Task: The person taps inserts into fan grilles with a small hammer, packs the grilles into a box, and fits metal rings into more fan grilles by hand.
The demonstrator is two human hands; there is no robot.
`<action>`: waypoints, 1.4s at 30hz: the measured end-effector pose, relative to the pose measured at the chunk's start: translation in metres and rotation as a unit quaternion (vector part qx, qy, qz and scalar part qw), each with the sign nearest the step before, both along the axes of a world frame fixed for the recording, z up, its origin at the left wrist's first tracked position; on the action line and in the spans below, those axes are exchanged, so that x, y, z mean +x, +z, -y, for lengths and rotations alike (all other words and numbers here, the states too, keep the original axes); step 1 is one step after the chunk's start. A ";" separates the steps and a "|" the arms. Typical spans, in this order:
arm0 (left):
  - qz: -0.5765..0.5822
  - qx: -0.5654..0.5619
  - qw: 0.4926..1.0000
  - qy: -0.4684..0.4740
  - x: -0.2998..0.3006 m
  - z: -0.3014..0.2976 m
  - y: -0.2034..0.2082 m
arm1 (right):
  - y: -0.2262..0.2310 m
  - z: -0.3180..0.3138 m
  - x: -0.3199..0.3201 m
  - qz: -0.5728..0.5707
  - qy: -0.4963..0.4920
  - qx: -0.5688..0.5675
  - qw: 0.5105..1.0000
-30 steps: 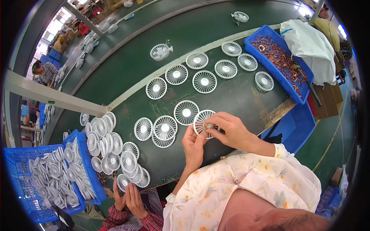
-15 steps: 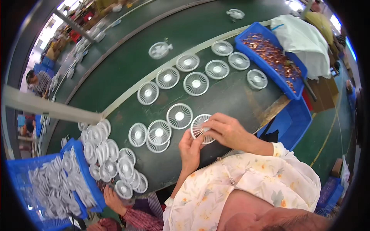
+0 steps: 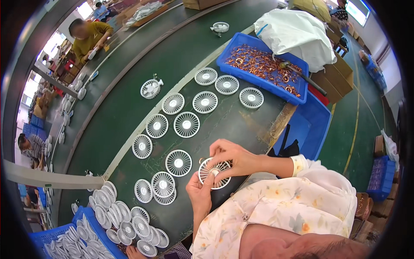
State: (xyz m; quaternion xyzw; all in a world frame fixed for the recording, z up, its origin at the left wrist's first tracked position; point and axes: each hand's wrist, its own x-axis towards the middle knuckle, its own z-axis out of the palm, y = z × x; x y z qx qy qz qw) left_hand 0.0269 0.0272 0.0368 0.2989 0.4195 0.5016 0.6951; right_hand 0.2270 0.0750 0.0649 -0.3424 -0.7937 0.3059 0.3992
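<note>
I hold a white round fan grille (image 3: 221, 180) over the near edge of the table. My left hand (image 3: 200, 194) grips its left rim, the thumb lying on the face near the hub. My right hand (image 3: 233, 159) reaches over from the right, its fingers curled and touching the grille close to the centre. At the upper left rim shows a small copper-coloured bit (image 3: 201, 160), too small to make out. Nearest on the table are a single grille (image 3: 178, 163) and an overlapping pair, the upper grille (image 3: 163, 184) partly covering the other.
Several grilles (image 3: 186, 124) stand in loose rows toward the belt (image 3: 125, 82). A blue tray (image 3: 233, 71) of copper-coloured rings and a white sack (image 3: 293, 36) are beyond. At lower left are piled grilles (image 3: 114, 211), a full blue crate (image 3: 97, 220) and another person's hand (image 3: 134, 252).
The whole view has swung, so the table and tray appear shifted left. My right fingers have shifted over the grille; both hands still hold it.
</note>
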 end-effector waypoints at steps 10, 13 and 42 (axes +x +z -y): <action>-0.083 0.111 0.987 -0.087 0.006 -0.015 0.007 | -0.019 0.020 0.003 -0.231 0.006 -0.455 0.860; -0.058 0.129 0.987 -0.072 0.013 -0.021 0.010 | -0.011 0.009 0.008 -0.190 -0.007 -0.438 0.879; -0.750 0.102 0.579 0.302 -0.186 -0.045 0.024 | -0.029 -0.012 -0.041 0.025 -0.079 -0.137 0.987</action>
